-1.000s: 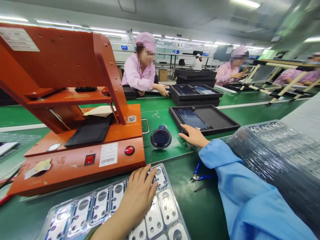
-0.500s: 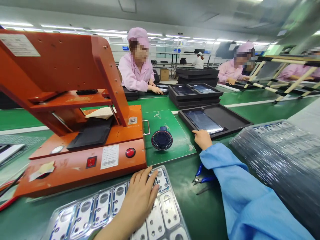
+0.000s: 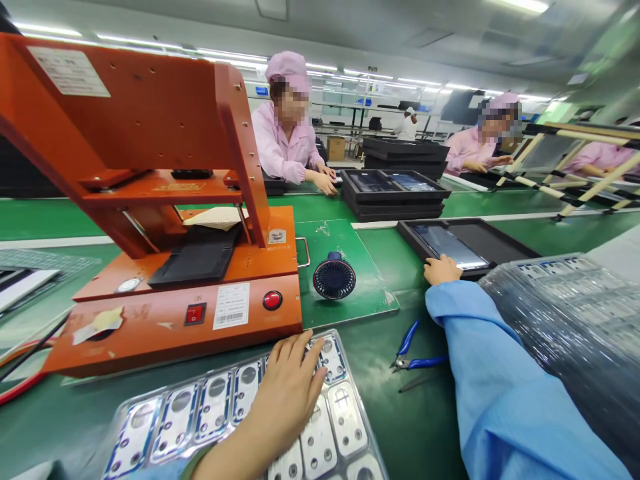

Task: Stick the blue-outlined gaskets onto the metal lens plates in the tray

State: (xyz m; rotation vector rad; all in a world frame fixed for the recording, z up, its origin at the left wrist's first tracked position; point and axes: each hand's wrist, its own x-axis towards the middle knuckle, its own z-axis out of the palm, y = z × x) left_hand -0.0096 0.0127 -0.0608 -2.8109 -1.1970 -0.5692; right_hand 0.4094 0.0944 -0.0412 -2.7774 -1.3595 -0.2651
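1. On my feed, my left hand (image 3: 293,377) lies toward seven o'clock on the parts tray (image 3: 342,461), fingers slightly apart, thumb clear of them.
2. I have my right hand (image 3: 443,270) at three o'clock, fingers bent at the near edge of the black tray (image 3: 495,240); I can't tell whether they clamp it.
3. That black tray, also at three, holds a panel (image 3: 453,248) in its left compartment.
4. I see cutters (image 3: 415,353) between four and five.
5. The press (image 3: 205,191) stands at nine; a co-worker (image 3: 285,150) is near twelve.
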